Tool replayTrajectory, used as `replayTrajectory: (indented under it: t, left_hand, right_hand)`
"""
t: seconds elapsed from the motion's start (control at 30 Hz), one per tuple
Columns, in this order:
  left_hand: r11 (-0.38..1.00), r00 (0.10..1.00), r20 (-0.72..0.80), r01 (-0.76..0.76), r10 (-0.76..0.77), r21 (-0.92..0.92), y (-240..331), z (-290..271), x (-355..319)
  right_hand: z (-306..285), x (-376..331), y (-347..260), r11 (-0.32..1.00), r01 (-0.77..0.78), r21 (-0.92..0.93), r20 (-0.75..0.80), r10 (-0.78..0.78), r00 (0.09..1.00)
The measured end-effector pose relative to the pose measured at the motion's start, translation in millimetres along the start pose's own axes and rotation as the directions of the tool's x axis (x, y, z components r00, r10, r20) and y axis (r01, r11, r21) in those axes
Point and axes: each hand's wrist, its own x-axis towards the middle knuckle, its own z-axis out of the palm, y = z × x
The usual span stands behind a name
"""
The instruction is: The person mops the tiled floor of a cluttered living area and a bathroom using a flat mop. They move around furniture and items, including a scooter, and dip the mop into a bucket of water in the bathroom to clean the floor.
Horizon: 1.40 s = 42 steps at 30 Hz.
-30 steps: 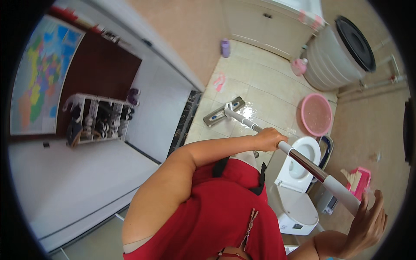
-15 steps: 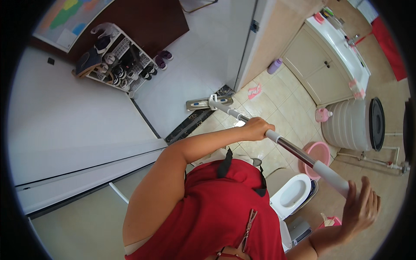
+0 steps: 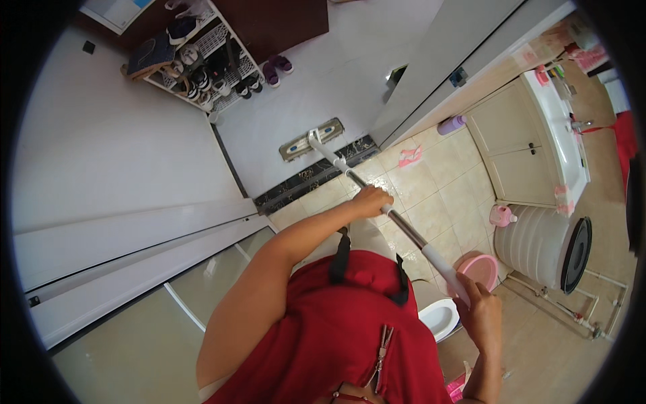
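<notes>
Silver pole (image 3: 407, 229): gripping with left hand (image 3: 371, 200) and right hand (image 3: 480, 308), now working flat mop head (image 3: 303, 145) past black threshold (image 3: 296, 182) onto grey floor (image 3: 262, 145), probably widening coverage.

A wide camera is sitting on the person's head, as the left one of a pair. It is looking down over the mop (image 3: 408, 231), being nearer to its handle (image 3: 442, 265) than to its flat plate (image 3: 300, 147).

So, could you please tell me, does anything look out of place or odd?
A flat pink-and-white piece lies alone on the tiles, right of the mop head, perhaps dropped; I cannot tell what. Purple shoes sit beside the shoe rack, not in it.
</notes>
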Motion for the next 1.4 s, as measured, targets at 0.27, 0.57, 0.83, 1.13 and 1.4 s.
replayTrajectory:
  t: [0.27,0.57,0.83,1.13,1.4]
  left_hand:
    - [0.942,0.942,-0.186,0.305,-0.278,0.138,-102.4,-58.3,32.2]
    - [0.813,0.817,-0.266,0.561,-0.512,0.158,-153.9,-95.0,21.4]
    - [0.946,0.930,-0.174,0.323,-0.323,-0.029,-169.0,-95.5,48.2]
    - [0.953,0.981,-0.105,0.131,-0.164,-0.272,-104.2,-146.4,82.0]
    - [0.920,0.816,-0.438,0.275,-0.378,-0.280,-196.8,-185.3,1.9]
  right_hand:
    - [38.2,144.2,6.5,0.963,0.252,-0.096,-0.054,-0.257,0.965]
    - [125.8,271.4,-30.4,0.889,0.444,-0.112,-0.105,-0.455,0.884]
    - [-20.3,242.6,-5.3,0.928,0.368,-0.048,0.133,-0.360,0.924]
    - [-154.6,262.9,-23.6,0.971,0.191,0.147,-0.045,-0.186,0.981]
    - [-121.5,358.0,-113.0,0.889,0.452,0.078,-0.084,-0.446,0.891]
